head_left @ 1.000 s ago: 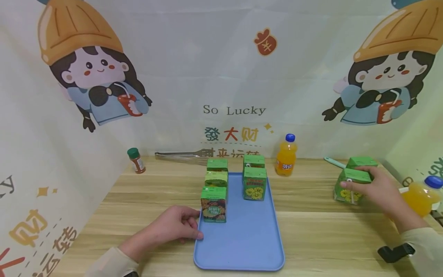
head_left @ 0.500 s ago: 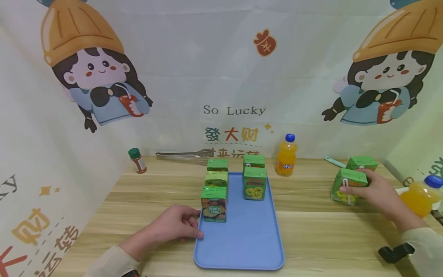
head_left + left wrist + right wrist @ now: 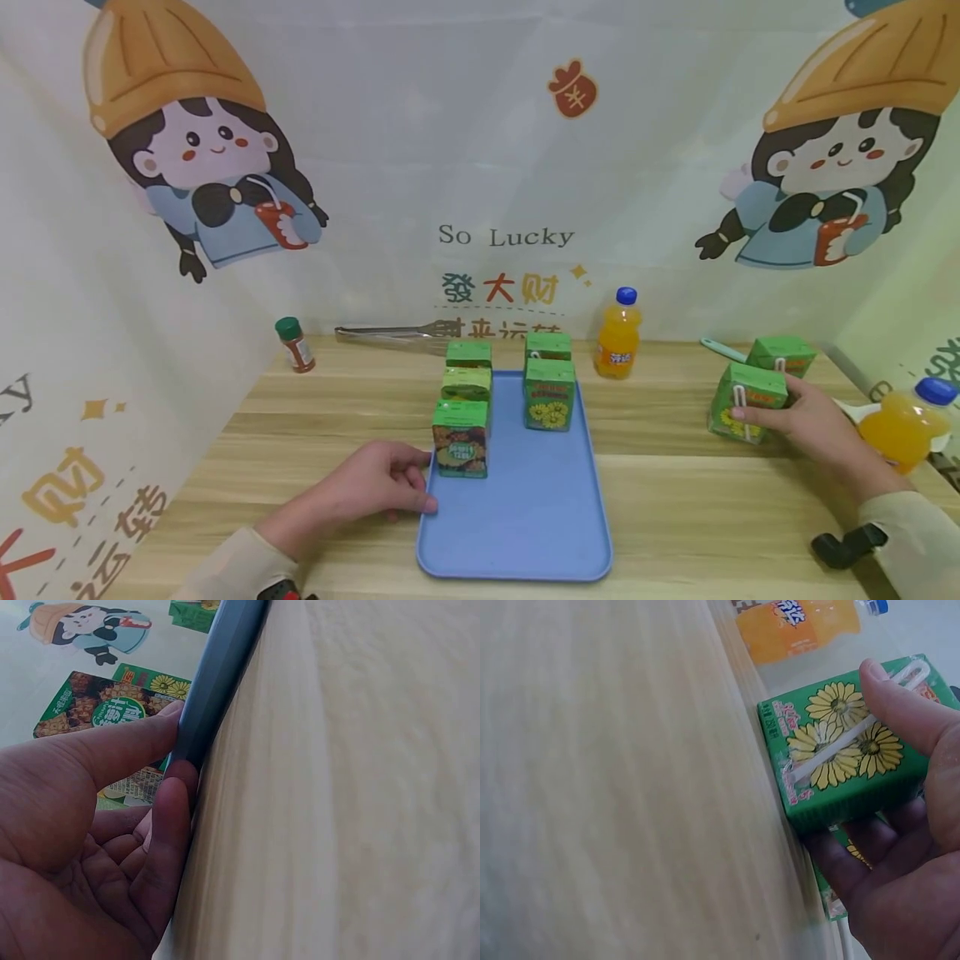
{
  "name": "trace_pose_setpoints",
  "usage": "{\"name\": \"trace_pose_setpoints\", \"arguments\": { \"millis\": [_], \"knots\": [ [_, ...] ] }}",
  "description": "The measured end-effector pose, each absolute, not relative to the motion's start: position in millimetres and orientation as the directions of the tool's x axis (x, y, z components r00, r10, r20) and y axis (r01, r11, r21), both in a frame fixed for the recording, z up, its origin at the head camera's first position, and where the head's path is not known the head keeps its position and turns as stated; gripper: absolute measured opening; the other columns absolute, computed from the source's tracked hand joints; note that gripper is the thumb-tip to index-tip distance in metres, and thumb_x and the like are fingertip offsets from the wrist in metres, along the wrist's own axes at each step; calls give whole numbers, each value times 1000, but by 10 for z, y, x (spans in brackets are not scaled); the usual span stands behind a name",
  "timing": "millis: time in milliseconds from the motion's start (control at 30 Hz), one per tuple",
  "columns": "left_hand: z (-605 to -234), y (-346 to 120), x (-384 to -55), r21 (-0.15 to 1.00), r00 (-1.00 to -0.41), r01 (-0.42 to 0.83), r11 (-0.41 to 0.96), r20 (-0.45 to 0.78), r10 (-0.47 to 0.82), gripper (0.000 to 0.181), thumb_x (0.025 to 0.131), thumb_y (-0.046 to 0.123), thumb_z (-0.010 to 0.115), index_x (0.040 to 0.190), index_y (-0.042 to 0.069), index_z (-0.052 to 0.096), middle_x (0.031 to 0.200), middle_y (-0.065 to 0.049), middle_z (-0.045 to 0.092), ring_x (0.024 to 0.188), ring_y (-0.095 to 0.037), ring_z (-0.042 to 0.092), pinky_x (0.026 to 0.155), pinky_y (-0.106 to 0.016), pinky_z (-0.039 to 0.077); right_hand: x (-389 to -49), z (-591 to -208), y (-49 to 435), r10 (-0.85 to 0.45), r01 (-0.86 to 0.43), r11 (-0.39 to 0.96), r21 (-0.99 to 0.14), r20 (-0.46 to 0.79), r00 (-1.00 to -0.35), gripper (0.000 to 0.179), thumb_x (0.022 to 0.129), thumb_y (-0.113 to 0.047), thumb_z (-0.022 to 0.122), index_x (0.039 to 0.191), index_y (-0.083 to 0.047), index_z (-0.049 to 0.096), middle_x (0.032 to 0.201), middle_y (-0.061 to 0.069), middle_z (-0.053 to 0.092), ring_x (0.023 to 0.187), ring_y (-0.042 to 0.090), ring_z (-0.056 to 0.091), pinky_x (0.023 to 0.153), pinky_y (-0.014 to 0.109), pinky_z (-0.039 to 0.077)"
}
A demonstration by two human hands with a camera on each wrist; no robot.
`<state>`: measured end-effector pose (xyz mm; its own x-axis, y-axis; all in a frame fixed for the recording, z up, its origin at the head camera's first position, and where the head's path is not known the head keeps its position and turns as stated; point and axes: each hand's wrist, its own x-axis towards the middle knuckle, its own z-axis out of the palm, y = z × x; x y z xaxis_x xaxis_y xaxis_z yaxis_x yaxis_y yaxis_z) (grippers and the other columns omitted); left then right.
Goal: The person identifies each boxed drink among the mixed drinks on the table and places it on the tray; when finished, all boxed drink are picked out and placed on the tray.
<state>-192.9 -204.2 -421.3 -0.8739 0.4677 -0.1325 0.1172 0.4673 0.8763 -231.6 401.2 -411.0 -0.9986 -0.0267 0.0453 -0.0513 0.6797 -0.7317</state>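
My left hand (image 3: 378,483) pinches the left rim of a blue tray (image 3: 528,517), thumb on top and a finger underneath, as the left wrist view shows. On the tray stand two rows of drink cartons. The left row has a brown-and-green carton (image 3: 460,446) in front; a green flower-print carton (image 3: 550,398) heads the right row. Off to the right, my right hand (image 3: 821,433) grips another green flower-print drink carton (image 3: 829,720) with a straw on its side, thumb across the front and fingers around the far side. A similar carton (image 3: 783,353) stands just behind it.
An orange soda bottle (image 3: 619,342) stands beyond the tray's right corner; another orange bottle (image 3: 900,425) is beside my right wrist. Tongs (image 3: 397,332) and a green-capped shaker (image 3: 296,346) lie and stand along the back. A pale green handle (image 3: 723,348) is at back right.
My right hand has shifted the gripped carton slightly left, away from the carton behind it. My left hand keeps its hold on the tray rim.
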Motion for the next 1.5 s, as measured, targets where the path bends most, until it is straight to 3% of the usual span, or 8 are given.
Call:
{"name": "trace_pose_setpoints", "arguments": {
  "millis": [67,300,567,867,1133,1500],
  "knots": [
    [-4206,-2044,-1931,876,-875,118,468,-131,467,78,90,17,96,147,-20,58,91,-5,75,76,-18,69,57,-31,60,-2323,-4115,4014,-31,-51,682,-730,41,-999,78,104,-35,83,158,10,47,141,26,67,105,1,56,85,19,47],
    [-4207,-2043,-1936,882,-874,112,457,-132,468,78,90,16,95,147,-20,57,92,-5,75,76,-18,69,57,-30,59,-2327,-4126,4005,-38,-41,708,-705,20,-999,82,103,-39,84,160,7,47,145,28,66,114,17,57,93,35,45],
    [-4216,-2043,-1921,884,-882,88,459,-145,449,78,89,17,96,147,-19,58,94,-6,75,78,-18,69,58,-30,59,-2314,-4161,3926,-41,-76,667,-741,65,-997,76,100,-32,88,154,9,54,136,23,73,103,1,59,83,18,49],
    [-4226,-2048,-1919,883,-878,105,457,-133,459,77,89,16,96,147,-19,59,93,-6,75,78,-19,69,57,-30,59,-2306,-4200,3838,-11,-75,663,-745,91,-996,69,97,-31,91,144,9,59,124,20,77,92,8,60,73,25,52],
    [-4211,-2042,-1920,884,-876,111,453,-128,465,77,89,16,96,146,-19,59,93,-5,75,79,-19,70,58,-31,60,-2278,-4196,3740,-30,-105,641,-760,112,-993,67,97,-29,91,145,7,62,125,18,78,96,0,64,79,21,54],
    [-4212,-2037,-1921,885,-878,112,453,-125,462,77,88,16,96,146,-20,58,92,-5,74,77,-19,69,57,-30,59,-2265,-4141,3514,-78,-138,595,-792,113,-990,70,97,-26,91,151,5,60,126,15,79,101,1,67,83,20,55]
  ]
}}
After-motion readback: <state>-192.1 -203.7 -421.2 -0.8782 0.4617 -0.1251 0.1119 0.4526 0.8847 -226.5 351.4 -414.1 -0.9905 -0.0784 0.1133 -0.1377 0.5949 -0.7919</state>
